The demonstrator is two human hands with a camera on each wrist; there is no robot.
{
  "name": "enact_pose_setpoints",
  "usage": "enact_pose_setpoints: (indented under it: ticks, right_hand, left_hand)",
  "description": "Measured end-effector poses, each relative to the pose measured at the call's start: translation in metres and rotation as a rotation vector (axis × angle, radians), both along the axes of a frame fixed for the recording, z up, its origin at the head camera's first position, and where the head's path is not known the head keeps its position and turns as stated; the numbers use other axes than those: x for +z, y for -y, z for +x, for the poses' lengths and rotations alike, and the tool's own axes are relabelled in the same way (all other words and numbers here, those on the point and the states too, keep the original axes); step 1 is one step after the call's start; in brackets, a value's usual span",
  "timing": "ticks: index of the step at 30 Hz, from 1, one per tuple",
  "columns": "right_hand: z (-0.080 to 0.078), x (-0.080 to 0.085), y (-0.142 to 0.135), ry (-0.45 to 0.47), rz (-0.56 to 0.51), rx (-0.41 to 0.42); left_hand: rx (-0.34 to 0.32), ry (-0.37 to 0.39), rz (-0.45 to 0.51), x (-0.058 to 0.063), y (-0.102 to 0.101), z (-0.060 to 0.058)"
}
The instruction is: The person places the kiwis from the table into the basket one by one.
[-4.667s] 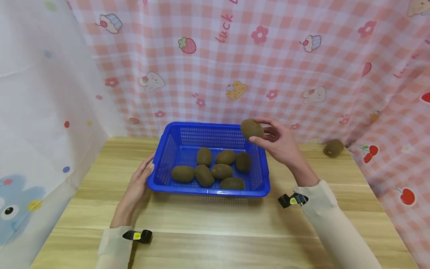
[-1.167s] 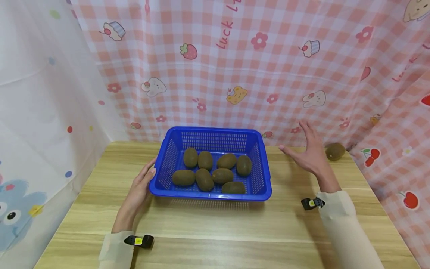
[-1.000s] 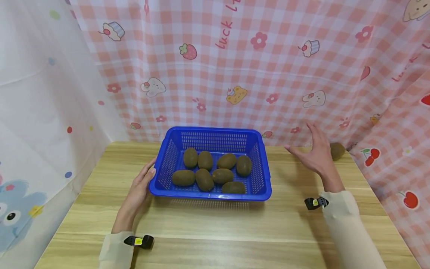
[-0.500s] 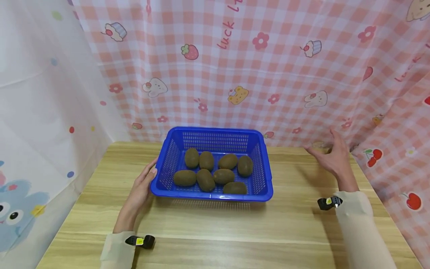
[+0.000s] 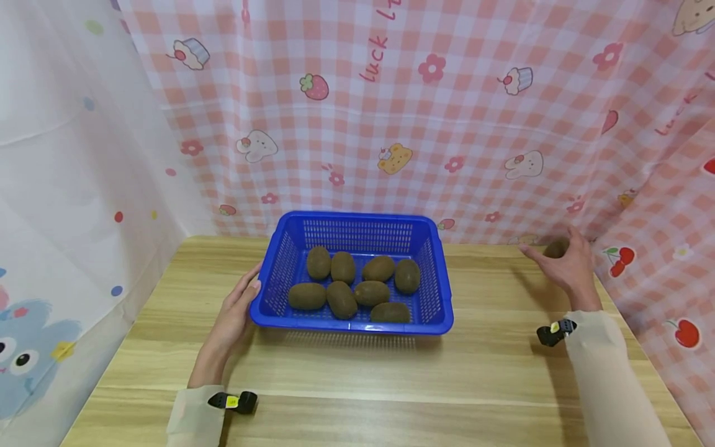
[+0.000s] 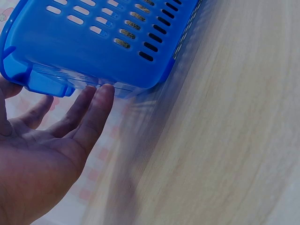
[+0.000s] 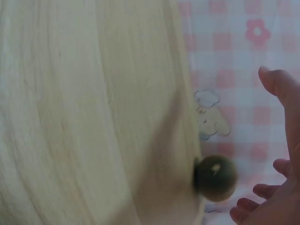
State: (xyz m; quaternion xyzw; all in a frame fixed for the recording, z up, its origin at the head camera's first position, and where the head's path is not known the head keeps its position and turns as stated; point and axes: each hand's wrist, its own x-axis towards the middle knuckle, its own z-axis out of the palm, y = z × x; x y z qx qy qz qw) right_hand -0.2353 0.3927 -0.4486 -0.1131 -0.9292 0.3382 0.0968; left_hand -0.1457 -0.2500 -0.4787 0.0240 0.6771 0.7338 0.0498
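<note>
A blue plastic basket with slotted walls holds several brown kiwis. My left hand grips the basket's left side, thumb at the rim. In the left wrist view, the fingertips rest against the outer wall below the rim. My right hand reaches to the table's back right corner, thumb and fingers spread around a lone kiwi. A gap shows between the right fingers and that kiwi in the right wrist view. The hand partly hides the kiwi in the head view.
The light wooden table extends in front of the basket and to both sides. A pink checked cloth hangs along the back and right edges. White cloth with a printed blue figure hangs at the left.
Earlier, my right hand held a kiwi over the basket; that kiwi now lies at the basket's back left. My right hand has moved right to the lone kiwi. My left hand stays at the basket.
</note>
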Motion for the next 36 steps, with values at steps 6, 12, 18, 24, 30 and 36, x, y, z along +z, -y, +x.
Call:
enact_pose_setpoints:
  ticks: [6,12,18,24,30,36]
  right_hand:
    - [-0.005,-0.011,-0.014,0.045,-0.083,-0.057]
    - [-0.01,-0.021,-0.025,0.113,-0.14,-0.056]
    - [-0.012,-0.028,-0.032,0.126,-0.061,-0.048]
    - [-0.015,-0.033,-0.033,0.058,-0.021,-0.054]
    - [-0.014,-0.032,-0.03,0.048,-0.027,-0.088]
    - [-0.012,-0.032,-0.028,0.073,-0.05,-0.117]
  left_hand:
    - [0.006,0.009,-0.013,0.001,0.0,0.0]
    - [0.015,0.014,-0.016,0.0,0.002,-0.001]
    - [0.002,0.004,-0.013,0.0,0.001,-0.001]
    - [0.004,0.004,-0.015,-0.001,0.002,0.0]
    - [0.002,-0.001,-0.01,-0.001,0.002,0.0]
    - [-0.002,-0.002,-0.023,-0.001,0.003,0.0]
